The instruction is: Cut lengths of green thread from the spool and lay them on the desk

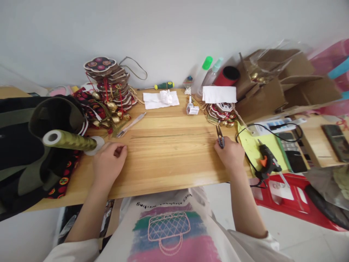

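My left hand (110, 159) rests on the wooden table with its fingers curled in a pinch; a thin olive thread (160, 136) stretches across the wood from near its fingertips. What the pinch holds is too small to make out. Beside it, to the left, lies a cone of olive thread (73, 141). My right hand (230, 151) is closed round small dark thread snips (219, 137), whose blades point away from me. The thread's far end runs toward this hand, and whether it touches the fingers cannot be seen.
Behind stand stacked ornaments with bells (102, 65), a screwdriver (164, 86), tissue (160, 100), a glue bottle (192, 108) and tall bottles. On the right are a glue gun (268, 160) with its cable, a cardboard box (264, 96) and a calculator. Dark fabric (16, 153) covers the left.
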Demonstrator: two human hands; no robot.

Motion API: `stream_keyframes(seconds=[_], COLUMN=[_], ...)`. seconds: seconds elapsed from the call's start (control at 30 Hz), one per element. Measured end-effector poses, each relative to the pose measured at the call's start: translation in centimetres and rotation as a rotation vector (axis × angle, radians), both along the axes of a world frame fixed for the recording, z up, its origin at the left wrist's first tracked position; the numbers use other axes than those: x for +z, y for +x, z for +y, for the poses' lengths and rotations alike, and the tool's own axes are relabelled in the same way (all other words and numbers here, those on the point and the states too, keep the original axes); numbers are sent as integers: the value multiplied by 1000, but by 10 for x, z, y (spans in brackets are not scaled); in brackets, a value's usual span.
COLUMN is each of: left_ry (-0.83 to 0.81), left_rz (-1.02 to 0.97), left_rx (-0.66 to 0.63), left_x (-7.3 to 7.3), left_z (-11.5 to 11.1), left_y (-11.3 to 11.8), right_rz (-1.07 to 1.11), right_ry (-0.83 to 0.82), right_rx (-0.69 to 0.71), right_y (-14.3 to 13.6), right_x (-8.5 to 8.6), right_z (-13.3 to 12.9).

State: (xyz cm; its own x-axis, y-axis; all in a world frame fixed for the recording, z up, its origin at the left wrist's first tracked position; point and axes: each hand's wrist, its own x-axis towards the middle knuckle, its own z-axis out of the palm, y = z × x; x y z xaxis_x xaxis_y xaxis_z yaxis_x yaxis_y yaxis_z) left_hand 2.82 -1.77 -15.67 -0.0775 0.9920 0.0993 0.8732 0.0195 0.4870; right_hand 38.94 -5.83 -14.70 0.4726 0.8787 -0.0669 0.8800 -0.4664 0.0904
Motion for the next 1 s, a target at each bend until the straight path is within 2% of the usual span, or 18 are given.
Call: stream_keyframes(seconds=[0.17, 0.33, 0.63, 1.0], left_ry=[20, 15, 8, 6], left_rz=[9, -1, 4, -6], left_rx=[-7, 1, 4, 0], left_x=[-4, -1, -2, -3], left_z=[-1, -2, -2, -2], left_y=[-2, -1, -2, -2], right_rz=[-14, -20, 44, 140], right_ry=[21, 54, 40, 117], right_rx=[4, 36, 33, 33], right_y=[-1, 1, 3, 9], right_x=[-1, -4, -4, -8], right_z=[0, -1, -1, -4])
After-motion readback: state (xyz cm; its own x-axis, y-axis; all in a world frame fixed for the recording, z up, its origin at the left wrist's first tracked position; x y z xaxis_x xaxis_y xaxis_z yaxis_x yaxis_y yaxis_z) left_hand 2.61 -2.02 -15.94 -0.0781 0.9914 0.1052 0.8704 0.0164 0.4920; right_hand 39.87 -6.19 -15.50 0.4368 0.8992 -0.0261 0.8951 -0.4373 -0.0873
